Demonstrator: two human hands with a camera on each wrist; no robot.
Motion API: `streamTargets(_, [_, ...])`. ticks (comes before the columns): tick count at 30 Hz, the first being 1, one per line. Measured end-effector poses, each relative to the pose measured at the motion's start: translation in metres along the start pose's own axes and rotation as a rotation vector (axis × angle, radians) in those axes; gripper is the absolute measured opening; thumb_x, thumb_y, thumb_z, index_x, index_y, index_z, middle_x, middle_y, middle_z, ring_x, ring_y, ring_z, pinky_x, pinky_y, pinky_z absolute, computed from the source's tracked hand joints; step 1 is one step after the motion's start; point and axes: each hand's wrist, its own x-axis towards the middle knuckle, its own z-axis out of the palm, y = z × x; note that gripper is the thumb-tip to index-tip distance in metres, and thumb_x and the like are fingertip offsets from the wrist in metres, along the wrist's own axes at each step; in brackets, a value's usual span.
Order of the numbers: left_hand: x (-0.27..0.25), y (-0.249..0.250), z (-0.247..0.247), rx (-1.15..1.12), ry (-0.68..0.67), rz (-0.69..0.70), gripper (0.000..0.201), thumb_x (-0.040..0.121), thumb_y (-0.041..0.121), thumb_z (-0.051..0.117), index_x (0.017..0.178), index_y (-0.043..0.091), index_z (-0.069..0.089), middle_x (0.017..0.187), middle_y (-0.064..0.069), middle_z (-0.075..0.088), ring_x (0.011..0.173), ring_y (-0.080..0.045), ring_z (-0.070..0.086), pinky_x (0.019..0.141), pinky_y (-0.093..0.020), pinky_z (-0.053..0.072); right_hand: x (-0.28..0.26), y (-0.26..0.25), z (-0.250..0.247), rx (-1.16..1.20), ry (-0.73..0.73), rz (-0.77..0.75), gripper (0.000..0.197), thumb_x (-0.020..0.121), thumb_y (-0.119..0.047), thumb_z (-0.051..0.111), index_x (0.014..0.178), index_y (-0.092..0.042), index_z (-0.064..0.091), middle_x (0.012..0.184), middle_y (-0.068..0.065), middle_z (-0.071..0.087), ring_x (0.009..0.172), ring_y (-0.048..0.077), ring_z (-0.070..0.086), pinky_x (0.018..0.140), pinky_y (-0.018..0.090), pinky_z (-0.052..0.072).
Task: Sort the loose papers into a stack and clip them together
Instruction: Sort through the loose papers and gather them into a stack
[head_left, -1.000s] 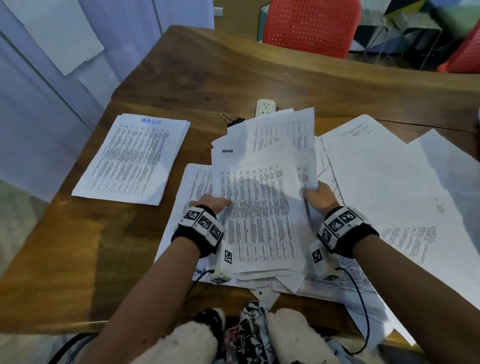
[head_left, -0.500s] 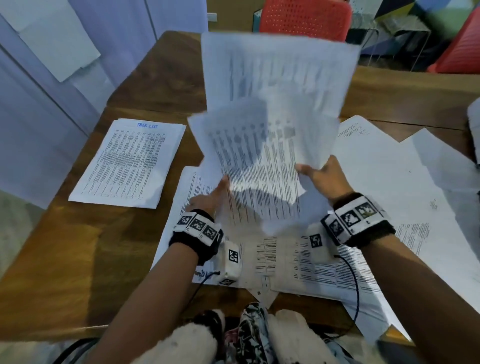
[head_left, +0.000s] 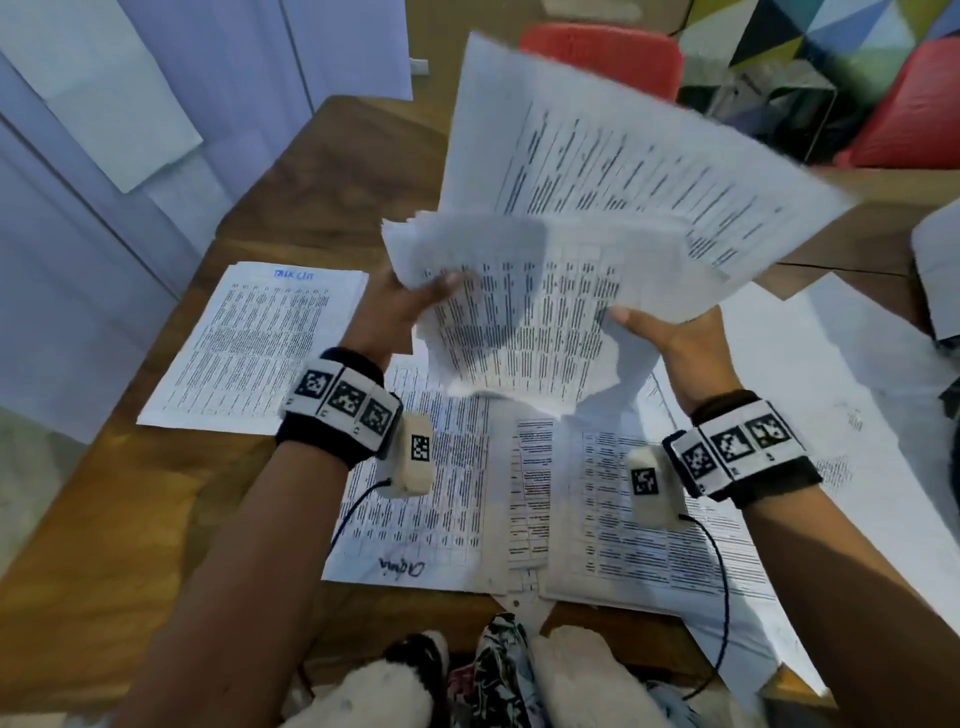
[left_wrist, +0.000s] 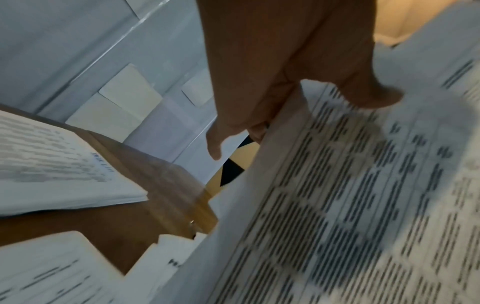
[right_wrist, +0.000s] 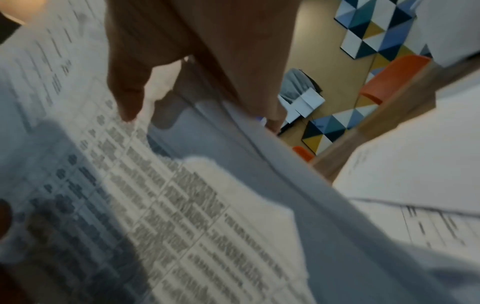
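Both hands hold a loose bundle of printed sheets (head_left: 545, 291) up above the wooden table (head_left: 130, 519). My left hand (head_left: 410, 306) grips the bundle's left edge, thumb on top (left_wrist: 374, 96) and fingers behind. My right hand (head_left: 660, 332) grips the right edge, thumb on the printed face (right_wrist: 127, 98). The sheets are fanned and tilted, the rearmost one (head_left: 623, 145) sticking up highest. More printed papers (head_left: 519, 493) lie flat on the table under my wrists. The clip is not visible.
A separate neat sheaf headed in blue handwriting (head_left: 254, 343) lies on the table at the left. Large blank sheets (head_left: 831, 389) spread over the right side. A red chair (head_left: 602, 52) stands beyond the far edge. A wall runs along the left.
The bundle went from lying on the table to being lifted in both hands, and now it is higher and tilted to the right, uncovering the papers beneath.
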Motion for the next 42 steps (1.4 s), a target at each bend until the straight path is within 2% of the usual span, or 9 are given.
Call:
streamTargets(5, [0.003, -0.014, 0.019, 0.033, 0.004, -0.081, 0.044, 0.080, 0.016, 0.068, 0.119, 0.002, 0.055, 0.112, -0.008, 0.065, 0.107, -0.027, 0.062, 0.098, -0.051, 0.047, 0.003, 0.005, 0.019, -0.009, 0.039, -0.020, 0.037, 0.083, 0.000, 0.062, 0.118, -0.007, 0.053, 0.106, 0.006, 0.062, 0.100, 0.019, 0.060, 0.090, 0.029, 0.048])
streamTargets(9, [0.015, 0.006, 0.019, 0.026, 0.175, 0.060, 0.026, 0.088, 0.002, 0.057, 0.114, 0.005, 0.058, 0.099, -0.001, 0.067, 0.092, -0.016, 0.067, 0.087, -0.037, 0.054, 0.014, -0.017, 0.022, -0.043, 0.138, -0.159, 0.025, 0.083, -0.003, 0.061, 0.107, -0.009, 0.055, 0.098, 0.006, 0.063, 0.089, 0.010, 0.062, 0.083, 0.028, 0.049])
streamTargets(12, [0.015, 0.019, 0.007, -0.058, 0.161, 0.177, 0.029, 0.082, 0.014, 0.067, 0.108, 0.005, 0.059, 0.096, -0.001, 0.069, 0.091, -0.017, 0.070, 0.081, -0.034, 0.058, 0.017, -0.028, 0.013, 0.062, 0.175, -0.302, 0.057, 0.079, -0.006, 0.066, 0.125, -0.007, 0.034, 0.125, 0.011, 0.049, 0.117, 0.017, 0.052, 0.098, 0.026, 0.045])
streamTargets(15, [0.010, 0.009, 0.001, -0.079, 0.101, 0.121, 0.062, 0.055, 0.045, 0.084, 0.104, 0.015, 0.061, 0.093, 0.004, 0.073, 0.093, -0.016, 0.070, 0.081, -0.033, 0.057, 0.011, -0.021, 0.013, -0.067, 0.203, -0.406, 0.086, 0.075, -0.006, 0.071, 0.132, -0.010, 0.007, 0.134, -0.003, 0.026, 0.127, -0.010, 0.030, 0.105, 0.010, 0.028])
streamTargets(18, [0.002, -0.006, 0.005, -0.037, 0.032, 0.051, 0.074, 0.047, 0.054, 0.083, 0.108, 0.019, 0.060, 0.100, 0.004, 0.073, 0.099, -0.016, 0.069, 0.086, -0.034, 0.056, 0.003, -0.013, 0.021, -0.166, 0.191, -0.431, 0.095, 0.069, -0.022, 0.070, 0.134, -0.020, 0.001, 0.132, 0.010, 0.031, 0.123, 0.024, 0.041, 0.097, 0.027, 0.039])
streamTargets(21, [0.000, -0.010, 0.005, -0.057, 0.042, 0.042, 0.062, 0.066, 0.026, 0.080, 0.119, 0.004, 0.056, 0.101, -0.001, 0.072, 0.097, -0.016, 0.070, 0.083, -0.033, 0.057, 0.002, -0.017, 0.029, -0.207, 0.182, -0.507, 0.087, 0.066, -0.006, 0.058, 0.136, -0.020, 0.007, 0.128, 0.007, 0.033, 0.116, 0.028, 0.041, 0.099, 0.033, 0.040])
streamTargets(25, [0.000, -0.013, -0.003, -0.043, 0.067, 0.011, 0.026, 0.080, 0.008, 0.068, 0.106, 0.011, 0.064, 0.088, 0.006, 0.075, 0.090, -0.013, 0.071, 0.081, -0.035, 0.058, 0.008, -0.021, 0.035, -0.417, 0.131, -0.520, 0.060, 0.065, 0.007, 0.044, 0.124, -0.004, 0.050, 0.114, 0.006, 0.033, 0.111, 0.020, 0.041, 0.089, -0.004, 0.029])
streamTargets(30, [-0.005, -0.023, 0.008, -0.099, 0.188, -0.024, 0.014, 0.083, 0.007, 0.065, 0.094, 0.015, 0.067, 0.093, 0.000, 0.072, 0.089, -0.020, 0.070, 0.086, -0.042, 0.056, 0.008, 0.002, 0.041, -0.066, 0.114, -0.241, 0.073, 0.069, 0.011, 0.035, 0.139, -0.006, 0.022, 0.136, 0.009, 0.034, 0.125, 0.022, 0.039, 0.105, 0.035, 0.036])
streamTargets(42, [-0.003, -0.013, 0.003, -0.108, 0.183, 0.024, 0.020, 0.082, 0.020, 0.067, 0.101, 0.015, 0.061, 0.092, 0.004, 0.072, 0.085, -0.011, 0.069, 0.072, -0.029, 0.057, 0.005, 0.019, 0.041, -0.010, 0.097, -0.114, 0.032, 0.073, -0.002, 0.044, 0.100, -0.020, 0.047, 0.100, -0.003, 0.054, 0.094, 0.008, 0.052, 0.081, 0.021, 0.042])
